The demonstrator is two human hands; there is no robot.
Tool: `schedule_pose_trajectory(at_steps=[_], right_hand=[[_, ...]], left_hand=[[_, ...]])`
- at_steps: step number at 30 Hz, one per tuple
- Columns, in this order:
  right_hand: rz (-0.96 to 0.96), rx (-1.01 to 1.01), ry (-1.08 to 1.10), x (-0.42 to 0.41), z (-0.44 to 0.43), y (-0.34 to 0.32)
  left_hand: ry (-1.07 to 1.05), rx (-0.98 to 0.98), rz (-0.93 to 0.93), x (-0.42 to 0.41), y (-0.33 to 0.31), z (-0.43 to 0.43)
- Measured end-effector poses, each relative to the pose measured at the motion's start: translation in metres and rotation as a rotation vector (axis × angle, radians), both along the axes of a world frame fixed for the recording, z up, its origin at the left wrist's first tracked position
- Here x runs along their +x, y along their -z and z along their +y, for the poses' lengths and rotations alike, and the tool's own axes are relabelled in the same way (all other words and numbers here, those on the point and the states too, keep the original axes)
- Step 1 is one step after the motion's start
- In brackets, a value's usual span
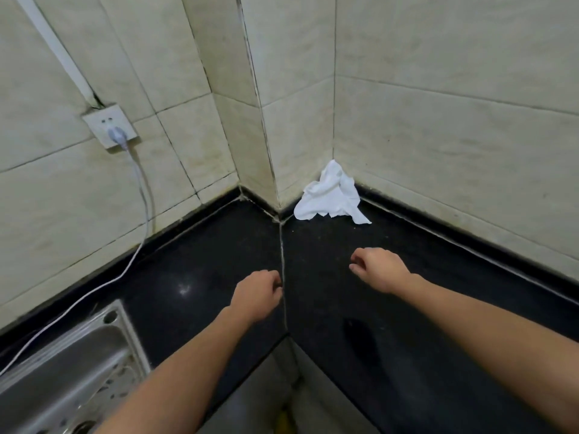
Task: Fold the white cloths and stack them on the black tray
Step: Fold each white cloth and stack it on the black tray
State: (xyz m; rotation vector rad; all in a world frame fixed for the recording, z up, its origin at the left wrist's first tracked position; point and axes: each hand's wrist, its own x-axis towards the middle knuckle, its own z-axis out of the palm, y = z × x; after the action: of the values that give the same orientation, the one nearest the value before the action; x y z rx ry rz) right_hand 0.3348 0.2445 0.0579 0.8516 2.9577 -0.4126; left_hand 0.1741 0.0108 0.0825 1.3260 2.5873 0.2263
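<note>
the tiled wall [438,120] fills the upper half and juts out as a corner pillar in the middle; its top runs out of the picture. the black tabletop [407,308] wraps that corner in an l, split by a pale seam line running toward the viewer, and its near right part is cut off at the edge. no tray can be made out on it. a steel sink [62,371] sits at lower left, only its rim and part of the basin showing. a white cable [138,245] hangs from a plug in the wall socket [110,126] and trails across the tabletop toward the sink, leaving the picture at left.

one white cloth [331,194] lies crumpled in the far nook where pillar and right wall meet, touching both walls, its peak leaning up against the corner and its loose tails spread toward the viewer; no clear long axis.

the left hand [257,296] and right hand [379,269] hover apart over bare tabletop, fingers loosely curled downward, holding nothing, well short of the cloth
</note>
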Motion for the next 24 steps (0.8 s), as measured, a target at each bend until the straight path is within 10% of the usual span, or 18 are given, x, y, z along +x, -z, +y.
schedule_pose_trajectory(at_steps=[24], right_hand=[[0.105, -0.403, 0.484, -0.304, 0.163, 0.064]], left_hand=[[0.06, -0.087, -0.22, -0.226, 0.083, 0.079]])
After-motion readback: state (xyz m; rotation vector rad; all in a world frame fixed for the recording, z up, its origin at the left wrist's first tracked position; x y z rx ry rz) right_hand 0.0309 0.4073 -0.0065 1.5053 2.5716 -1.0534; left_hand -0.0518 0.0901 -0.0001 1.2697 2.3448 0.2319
